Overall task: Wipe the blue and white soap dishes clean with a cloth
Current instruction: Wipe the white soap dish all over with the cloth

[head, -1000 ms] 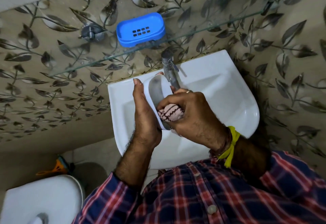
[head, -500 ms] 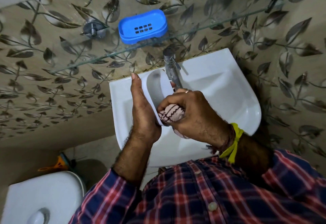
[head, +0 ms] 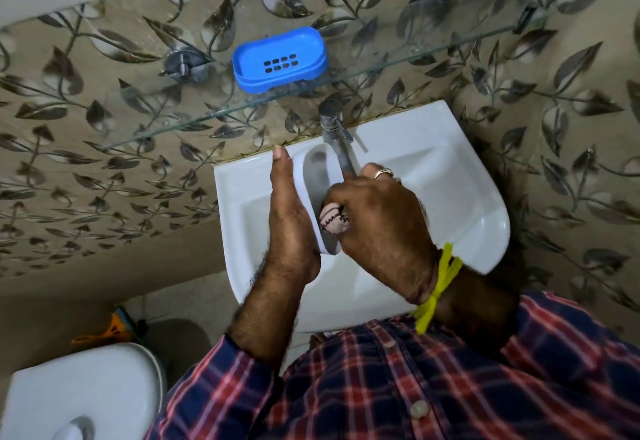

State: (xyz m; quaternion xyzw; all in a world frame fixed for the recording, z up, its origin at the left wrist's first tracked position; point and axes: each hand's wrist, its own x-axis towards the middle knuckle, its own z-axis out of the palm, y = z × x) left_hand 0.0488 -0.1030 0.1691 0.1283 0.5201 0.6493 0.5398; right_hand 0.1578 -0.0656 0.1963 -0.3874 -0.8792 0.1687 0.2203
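While over the basin [head: 450, 197], white soap dish [head: 317, 176] between hands.

Left hand [head: 289, 221]: holds the white soap dish [head: 320, 180] on edge over the basin [head: 433, 176].
Right hand [head: 377, 221]: presses a bunched cloth [head: 334, 220] into the dish.
Tap [head: 337, 138]: just behind the dish.
Blue soap dish [head: 280, 58]: on the glass shelf [head: 398, 59].
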